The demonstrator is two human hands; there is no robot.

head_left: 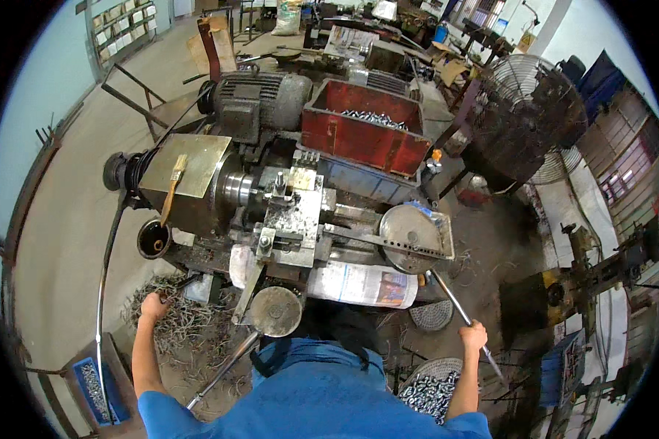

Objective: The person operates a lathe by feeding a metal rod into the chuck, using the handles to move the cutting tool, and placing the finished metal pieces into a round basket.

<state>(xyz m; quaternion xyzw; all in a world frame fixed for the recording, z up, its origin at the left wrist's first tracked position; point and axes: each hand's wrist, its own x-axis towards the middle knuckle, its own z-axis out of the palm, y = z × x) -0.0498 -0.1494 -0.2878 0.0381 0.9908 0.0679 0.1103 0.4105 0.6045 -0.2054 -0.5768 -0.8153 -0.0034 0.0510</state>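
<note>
My right hand [473, 336] is wrapped round a long steel lever rod [452, 296], which slants down from a round metal disc [410, 233] on the right of a small lathe [227, 186]. To the left, my left hand [154, 306] is closed beside the front of the machine, over a heap of curly metal shavings [179, 314]; what it grips is too dark to make out. Between my hands are the lathe's greasy tool slide [293, 219] and its shiny chuck [237, 189]. A second round disc [276, 311] with a lever rod [223, 369] sits close to my body, touched by neither hand.
A red crate [366, 135] of shiny metal parts rests on a blue-grey crate [373, 181] behind the slide. A brush [174, 183] lies on the lathe's cover plate, above a dark pot [154, 240]. Baskets of parts [432, 391] and a large fan [527, 110] stand right.
</note>
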